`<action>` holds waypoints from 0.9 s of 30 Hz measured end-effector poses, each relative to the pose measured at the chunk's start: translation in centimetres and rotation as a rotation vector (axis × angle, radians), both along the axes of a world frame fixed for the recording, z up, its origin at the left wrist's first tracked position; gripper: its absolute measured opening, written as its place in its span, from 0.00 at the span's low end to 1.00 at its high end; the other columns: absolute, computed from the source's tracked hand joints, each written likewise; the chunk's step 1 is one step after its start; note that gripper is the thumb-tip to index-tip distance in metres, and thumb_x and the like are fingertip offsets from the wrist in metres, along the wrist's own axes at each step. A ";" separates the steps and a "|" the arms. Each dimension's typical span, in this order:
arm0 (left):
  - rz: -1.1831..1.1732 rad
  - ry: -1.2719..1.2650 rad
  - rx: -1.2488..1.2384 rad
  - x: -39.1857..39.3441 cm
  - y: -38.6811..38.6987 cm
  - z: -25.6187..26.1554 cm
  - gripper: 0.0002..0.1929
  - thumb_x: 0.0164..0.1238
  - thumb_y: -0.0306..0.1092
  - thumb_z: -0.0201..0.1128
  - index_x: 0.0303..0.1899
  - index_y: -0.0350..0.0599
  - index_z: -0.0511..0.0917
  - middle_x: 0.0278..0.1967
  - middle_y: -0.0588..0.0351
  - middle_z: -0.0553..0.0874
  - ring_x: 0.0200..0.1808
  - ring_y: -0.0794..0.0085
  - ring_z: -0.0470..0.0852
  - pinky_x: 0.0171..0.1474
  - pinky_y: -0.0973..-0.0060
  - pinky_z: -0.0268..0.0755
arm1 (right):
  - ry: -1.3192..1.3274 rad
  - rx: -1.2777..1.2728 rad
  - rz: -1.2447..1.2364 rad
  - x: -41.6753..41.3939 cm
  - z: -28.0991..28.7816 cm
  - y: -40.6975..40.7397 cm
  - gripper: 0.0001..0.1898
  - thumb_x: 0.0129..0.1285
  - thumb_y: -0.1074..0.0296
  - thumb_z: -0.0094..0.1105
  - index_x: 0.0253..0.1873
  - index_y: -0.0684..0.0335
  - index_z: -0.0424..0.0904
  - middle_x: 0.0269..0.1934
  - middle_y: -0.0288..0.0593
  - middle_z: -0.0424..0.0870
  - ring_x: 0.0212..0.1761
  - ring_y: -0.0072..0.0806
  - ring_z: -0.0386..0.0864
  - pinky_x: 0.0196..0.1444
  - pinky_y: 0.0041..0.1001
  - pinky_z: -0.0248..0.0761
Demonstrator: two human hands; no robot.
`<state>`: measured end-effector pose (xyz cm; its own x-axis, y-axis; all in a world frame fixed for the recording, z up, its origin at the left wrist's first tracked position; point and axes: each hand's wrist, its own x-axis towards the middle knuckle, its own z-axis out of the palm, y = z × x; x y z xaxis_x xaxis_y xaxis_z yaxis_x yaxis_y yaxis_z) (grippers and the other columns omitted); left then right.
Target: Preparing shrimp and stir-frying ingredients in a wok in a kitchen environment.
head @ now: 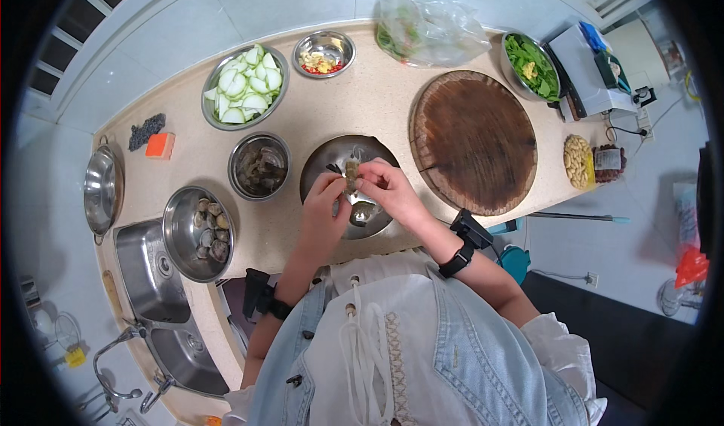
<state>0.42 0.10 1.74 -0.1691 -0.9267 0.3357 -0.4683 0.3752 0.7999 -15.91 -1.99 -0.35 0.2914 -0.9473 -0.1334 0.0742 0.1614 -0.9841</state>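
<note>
A raw shrimp is pinched between my two hands, over a shallow stainless steel bowl. My left hand grips it from the left with thumb and forefinger. From the right, my right hand holds it the same way. Fingertips hide part of its body. A small dark pointed thing shows beside my left fingertips; I cannot tell what it is. Inside the bowl lies a small wet greyish piece. Just left stands a steel bowl of dark raw shrimp.
A thick round wooden chopping board lies at right. Leftward are a bowl of clams overhanging the sink, and sliced pale-green vegetables. Behind sit chopped garlic and chili, a plastic bag and leafy greens.
</note>
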 end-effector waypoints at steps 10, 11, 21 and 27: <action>0.000 0.131 0.538 0.1 -0.2 0.8 0.08 0.62 0.26 0.50 0.34 0.34 0.78 0.23 0.56 0.80 0.23 0.78 0.76 0.28 0.78 0.68 | 0.075 -0.132 -0.009 0.5 0.6 0.7 0.10 0.59 0.71 0.60 0.45 0.61 0.74 0.42 0.36 0.72 0.40 0.21 0.71 0.46 0.22 0.61; 0.026 -0.056 0.423 0.1 -0.3 0.5 0.08 0.63 0.27 0.51 0.33 0.34 0.77 0.23 0.57 0.80 0.23 0.79 0.75 0.27 0.79 0.67 | 0.075 -0.132 -0.008 0.6 0.8 0.8 0.10 0.59 0.71 0.60 0.45 0.61 0.74 0.42 0.36 0.72 0.40 0.21 0.71 0.46 0.22 0.61; 0.119 -0.079 0.503 -1.0 -0.7 1.0 0.10 0.66 0.33 0.59 0.43 0.37 0.76 0.21 0.60 0.79 0.22 0.81 0.76 0.27 0.81 0.69 | 0.681 -0.512 0.007 0.8 2.3 2.0 0.10 0.59 0.74 0.56 0.46 0.63 0.71 0.38 0.47 0.78 0.41 0.43 0.76 0.43 0.33 0.63; 0.036 0.375 0.684 -0.9 -0.3 -1.8 0.11 0.67 0.26 0.52 0.49 0.33 0.74 0.26 0.57 0.81 0.25 0.79 0.80 0.29 0.82 0.73 | 0.570 -0.427 -0.021 0.6 1.6 1.6 0.12 0.58 0.77 0.56 0.46 0.63 0.69 0.36 0.48 0.77 0.41 0.45 0.77 0.40 0.35 0.66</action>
